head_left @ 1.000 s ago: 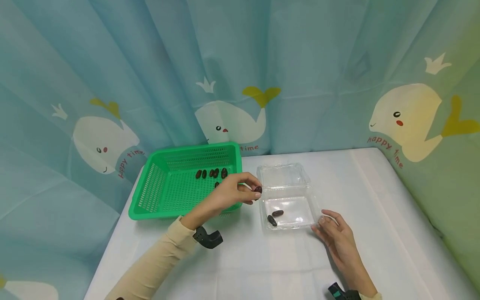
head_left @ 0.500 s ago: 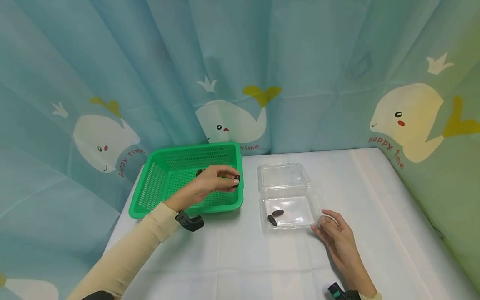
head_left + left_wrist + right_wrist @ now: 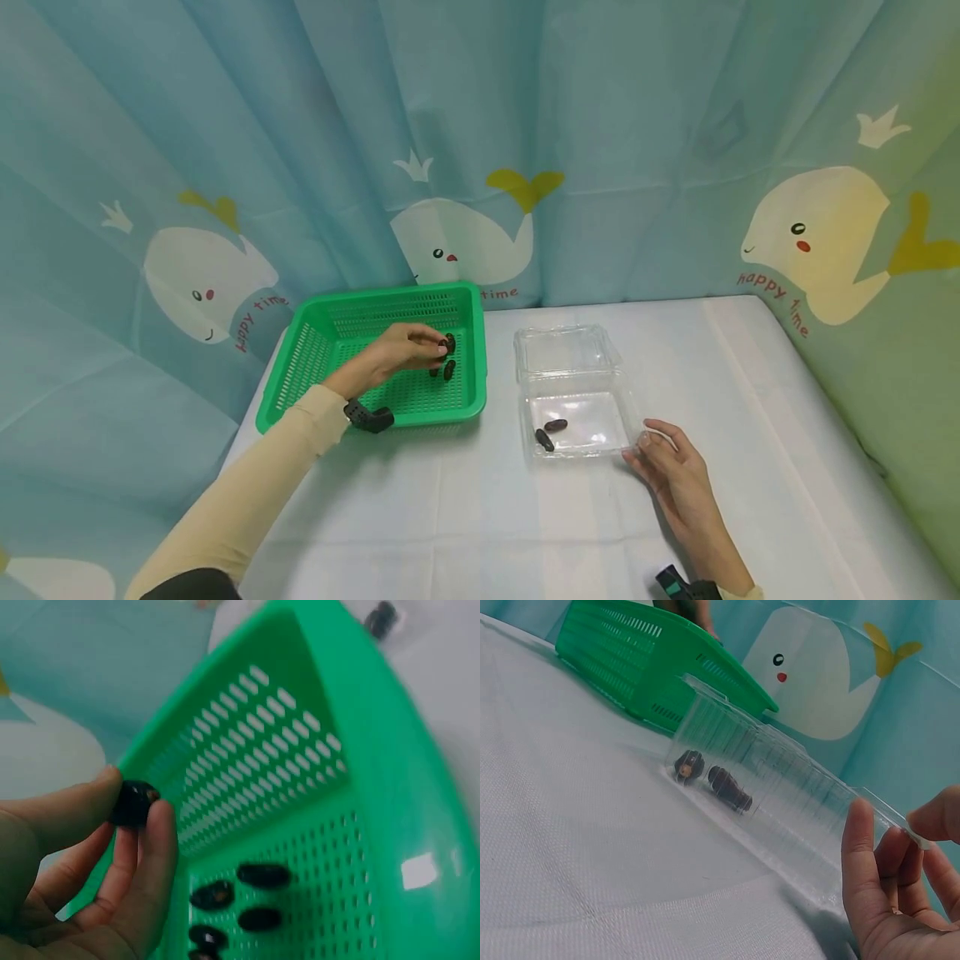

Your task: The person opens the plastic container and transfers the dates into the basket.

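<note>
My left hand (image 3: 397, 350) is over the green basket (image 3: 480, 387), and pinches a dark, glossy date (image 3: 135, 804) between thumb and fingers. Below it, several more dates (image 3: 264, 876) lie on the basket's floor in the left wrist view; in the head view the hand covers some of them. To the right stands a clear plastic clamshell box (image 3: 588, 408), its lid (image 3: 566, 350) folded back. Two dates (image 3: 556, 426) rest in the near left part of its tray. At the box's near right corner, my right hand (image 3: 675, 479) holds the rim between thumb and fingers.
A white cloth (image 3: 510, 517) covers the table. Behind it hangs a blue curtain (image 3: 622, 167) with whale prints, which turns green along the right side. The basket and the box stand apart, side by side, with a strip of cloth between them.
My left hand, with a date in its fingers, has moved left from beside the clear box back over the basket. The right hand and the box have stayed put.
</note>
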Action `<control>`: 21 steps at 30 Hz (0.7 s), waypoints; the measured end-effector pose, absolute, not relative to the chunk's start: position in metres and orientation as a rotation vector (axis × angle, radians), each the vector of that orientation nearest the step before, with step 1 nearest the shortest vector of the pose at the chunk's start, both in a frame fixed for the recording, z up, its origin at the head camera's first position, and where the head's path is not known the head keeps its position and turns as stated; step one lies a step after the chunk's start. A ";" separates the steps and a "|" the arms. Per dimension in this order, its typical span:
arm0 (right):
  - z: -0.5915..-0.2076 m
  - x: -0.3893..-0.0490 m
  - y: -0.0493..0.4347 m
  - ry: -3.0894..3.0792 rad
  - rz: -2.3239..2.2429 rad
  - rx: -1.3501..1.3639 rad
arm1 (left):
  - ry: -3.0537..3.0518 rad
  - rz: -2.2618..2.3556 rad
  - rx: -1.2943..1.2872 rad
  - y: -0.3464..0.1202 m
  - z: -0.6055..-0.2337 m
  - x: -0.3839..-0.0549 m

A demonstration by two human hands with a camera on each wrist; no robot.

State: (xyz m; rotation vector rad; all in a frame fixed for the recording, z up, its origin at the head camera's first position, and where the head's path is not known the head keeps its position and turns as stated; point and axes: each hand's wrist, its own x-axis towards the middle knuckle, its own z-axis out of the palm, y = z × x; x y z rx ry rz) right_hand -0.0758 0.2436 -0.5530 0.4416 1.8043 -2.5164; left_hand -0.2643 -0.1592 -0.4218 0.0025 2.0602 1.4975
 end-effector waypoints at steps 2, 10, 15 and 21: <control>-0.553 -0.076 0.244 1.802 -2.520 0.435 | 2.059 1.495 -0.013 -0.162 -0.425 -0.269; -0.554 -0.075 0.244 1.813 -2.508 0.444 | 2.114 1.398 -0.075 -0.173 -0.436 -0.284; -0.553 -0.075 0.244 1.816 -2.515 0.426 | 2.143 1.329 -0.065 -0.176 -0.439 -0.289; -0.554 -0.075 0.245 1.799 -2.533 0.408 | 2.180 1.241 -0.093 -0.182 -0.444 -0.294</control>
